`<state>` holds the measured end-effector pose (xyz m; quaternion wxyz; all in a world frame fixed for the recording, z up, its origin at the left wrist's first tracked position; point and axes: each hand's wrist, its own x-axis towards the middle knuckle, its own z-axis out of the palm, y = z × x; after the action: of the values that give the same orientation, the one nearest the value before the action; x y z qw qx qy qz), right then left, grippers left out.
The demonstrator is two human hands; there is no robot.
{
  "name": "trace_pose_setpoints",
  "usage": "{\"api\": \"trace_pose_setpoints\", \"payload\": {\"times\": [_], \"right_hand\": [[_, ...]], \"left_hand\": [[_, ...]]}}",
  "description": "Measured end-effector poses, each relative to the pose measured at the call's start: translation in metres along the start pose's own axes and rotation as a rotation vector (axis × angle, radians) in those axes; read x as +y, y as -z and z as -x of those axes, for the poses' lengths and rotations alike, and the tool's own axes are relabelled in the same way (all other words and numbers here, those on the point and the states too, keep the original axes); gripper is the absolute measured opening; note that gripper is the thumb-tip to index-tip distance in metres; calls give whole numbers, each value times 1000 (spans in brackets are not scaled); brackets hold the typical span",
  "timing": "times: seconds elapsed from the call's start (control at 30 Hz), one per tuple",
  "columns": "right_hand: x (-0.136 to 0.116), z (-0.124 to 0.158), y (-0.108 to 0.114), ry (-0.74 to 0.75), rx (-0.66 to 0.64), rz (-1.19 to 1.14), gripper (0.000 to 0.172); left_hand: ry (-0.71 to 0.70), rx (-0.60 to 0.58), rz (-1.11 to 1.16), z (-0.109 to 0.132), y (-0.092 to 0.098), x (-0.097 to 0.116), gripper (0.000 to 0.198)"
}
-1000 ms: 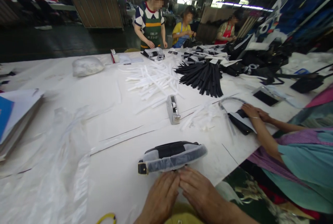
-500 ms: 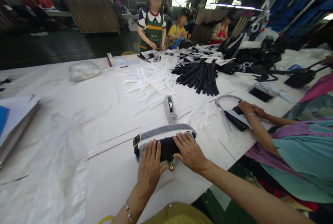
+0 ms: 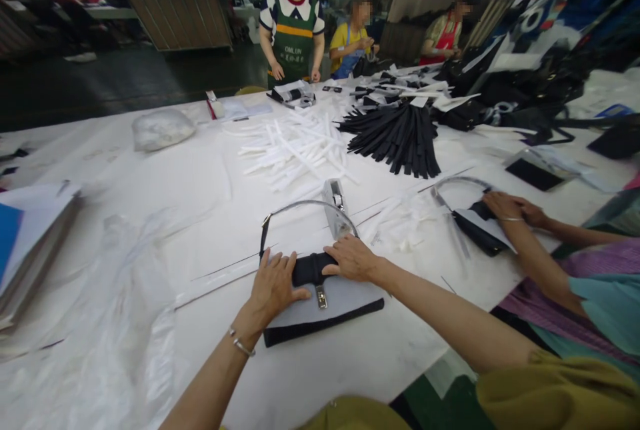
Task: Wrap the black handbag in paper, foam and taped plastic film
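On the white table (image 3: 210, 357) lie a black-and-grey handbag (image 3: 345, 291), 1 tape dispenser (image 3: 333, 191), loose white strips (image 3: 295, 153), fanned black strips (image 3: 400, 140) and, at left, crumpled clear plastic (image 3: 115, 310).

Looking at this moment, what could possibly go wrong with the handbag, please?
The handbag's strap crosses the tape dispenser in this view; if they touch, it might catch when the handbag moves.

The bracelet at the left hand is near the bag's lower corner and could perhaps scrape it.
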<state>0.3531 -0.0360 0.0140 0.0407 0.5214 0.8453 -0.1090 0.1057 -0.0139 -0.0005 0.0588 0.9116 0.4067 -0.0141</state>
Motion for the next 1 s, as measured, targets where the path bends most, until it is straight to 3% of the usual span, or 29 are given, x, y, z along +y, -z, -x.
{"api": "trace_pose_setpoints", "payload": {"times": [0.17,0.3,0.47,0.6,0.73,0.87,1.0], "right_hand": [[-6,-14,-27,49,-22,-71,71],[-1,-23,-35,84,-64,-83,72],[6,-30,-33,136,-153,-81,73],[9,-33,-33,159,-176,-74,78],[9,-35,-34,209,-172,-55,79],[9,-29,-41,239,-169,-71,70],[22,-30,-64,266,-79,-116,64]], "left_hand": [[-19,5,77,20,-33,-20,76],[-6,9,94,19,-47,-27,69],[20,-21,120,25,-43,-28,71],[68,-24,112,50,-47,-11,96],[184,-41,138,63,-52,5,99],[206,-83,259,63,-39,11,102],[215,43,364,78,-31,-1,96]]}}
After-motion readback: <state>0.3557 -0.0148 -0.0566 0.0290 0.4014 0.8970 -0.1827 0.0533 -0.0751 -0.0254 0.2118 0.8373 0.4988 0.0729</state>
